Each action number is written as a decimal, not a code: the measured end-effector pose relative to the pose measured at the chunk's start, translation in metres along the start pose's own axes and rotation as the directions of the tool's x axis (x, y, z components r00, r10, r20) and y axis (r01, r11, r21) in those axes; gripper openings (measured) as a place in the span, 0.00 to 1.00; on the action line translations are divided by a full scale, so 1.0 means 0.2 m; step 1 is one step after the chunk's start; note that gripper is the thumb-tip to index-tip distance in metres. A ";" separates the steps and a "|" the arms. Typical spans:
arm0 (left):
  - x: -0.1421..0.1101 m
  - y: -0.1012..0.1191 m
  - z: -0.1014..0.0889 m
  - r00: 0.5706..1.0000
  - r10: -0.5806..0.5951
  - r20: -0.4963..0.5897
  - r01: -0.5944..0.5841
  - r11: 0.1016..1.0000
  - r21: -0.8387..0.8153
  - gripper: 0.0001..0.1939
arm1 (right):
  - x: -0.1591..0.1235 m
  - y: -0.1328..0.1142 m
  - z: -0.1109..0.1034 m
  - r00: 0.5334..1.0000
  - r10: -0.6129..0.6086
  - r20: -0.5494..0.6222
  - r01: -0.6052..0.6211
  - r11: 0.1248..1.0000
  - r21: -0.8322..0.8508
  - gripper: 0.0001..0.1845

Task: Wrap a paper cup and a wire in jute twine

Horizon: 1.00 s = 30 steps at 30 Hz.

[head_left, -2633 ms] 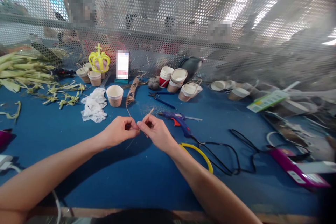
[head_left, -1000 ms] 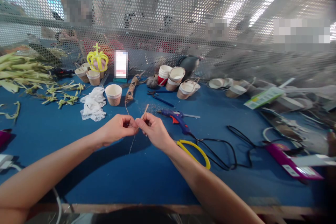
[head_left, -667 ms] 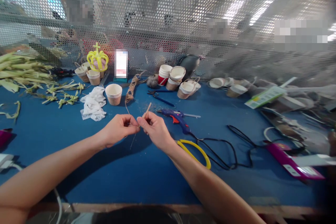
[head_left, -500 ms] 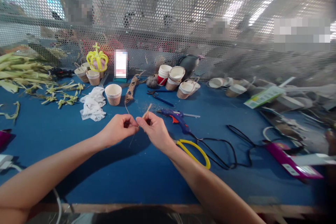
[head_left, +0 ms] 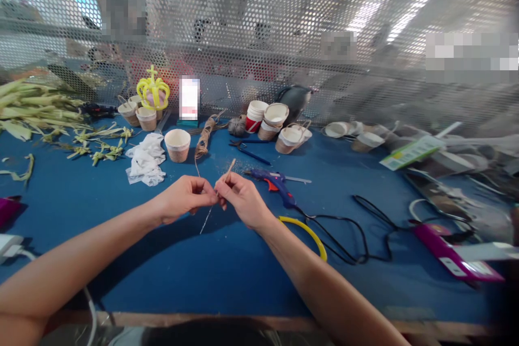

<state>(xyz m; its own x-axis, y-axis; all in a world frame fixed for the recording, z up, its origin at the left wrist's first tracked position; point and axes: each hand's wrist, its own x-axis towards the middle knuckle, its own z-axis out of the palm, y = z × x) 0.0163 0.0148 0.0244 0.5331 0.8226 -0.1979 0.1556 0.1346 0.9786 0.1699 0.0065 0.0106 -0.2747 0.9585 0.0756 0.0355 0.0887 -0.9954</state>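
Observation:
My left hand (head_left: 184,199) and my right hand (head_left: 241,197) meet over the blue table (head_left: 211,270), fingertips pinched together. Between them runs a thin stick (head_left: 227,171) partly wrapped in brown twine; its upper end points away from me and a bare thin end (head_left: 206,220) hangs below the hands. A strand of twine leads from my left fingers up to the twine bundle (head_left: 204,139) farther back.
A blue glue gun (head_left: 275,183) with a black cord (head_left: 357,227) lies right of my hands, a yellow ring (head_left: 310,235) by my right forearm. Paper cups (head_left: 177,145), white cloth (head_left: 146,159), palm leaves (head_left: 36,111) and a yellow crown (head_left: 153,92) stand behind. A perforated metal screen (head_left: 259,27) closes the back.
My hands have stayed pinched together in the same place, with small finger shifts turning the stick. The bare lower end swings slightly below them.

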 end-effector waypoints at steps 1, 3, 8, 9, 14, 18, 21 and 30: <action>0.00 0.00 0.00 1.000 0.004 -0.003 -0.004 1.000 0.015 0.08 | 0.00 0.00 0.00 1.000 0.001 -0.011 -0.001 1.000 -0.006 0.14; 0.00 0.01 -0.01 1.000 0.013 -0.013 -0.012 0.998 0.064 0.07 | 0.00 0.01 0.00 1.000 0.000 -0.027 0.000 1.000 -0.024 0.14; 0.00 0.02 -0.02 0.999 0.047 -0.023 -0.042 0.982 0.186 0.06 | 0.00 0.02 0.00 0.999 0.001 -0.049 -0.005 0.998 -0.070 0.14; 0.00 0.02 -0.02 0.998 0.051 -0.027 -0.044 0.977 0.207 0.06 | 0.00 0.02 0.00 0.999 0.003 -0.051 -0.007 0.997 -0.080 0.14; 0.00 0.00 -0.02 0.995 0.089 -0.046 -0.072 0.957 0.283 0.06 | 0.00 0.02 0.00 0.998 -0.005 -0.067 -0.005 0.989 -0.146 0.13; 0.00 -0.01 -0.02 0.992 0.115 -0.042 -0.097 0.947 0.308 0.05 | 0.00 0.02 0.00 0.995 -0.023 -0.095 0.001 0.973 -0.232 0.13; 0.01 -0.02 -0.02 0.992 0.117 -0.045 -0.098 0.948 0.304 0.05 | 0.00 0.02 0.01 0.992 -0.045 -0.117 0.009 0.956 -0.292 0.14; 0.00 0.00 0.01 0.995 0.088 -0.054 -0.075 0.975 0.210 0.09 | -0.01 0.02 0.02 0.993 -0.039 -0.115 0.009 0.968 -0.251 0.14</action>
<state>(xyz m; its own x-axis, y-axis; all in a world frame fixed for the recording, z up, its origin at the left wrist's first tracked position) 0.0166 0.0133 0.0235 0.4994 0.8597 -0.1075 0.2864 -0.0467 0.9570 0.1670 0.0046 0.0059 -0.1634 0.9792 0.1202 0.2731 0.1619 -0.9483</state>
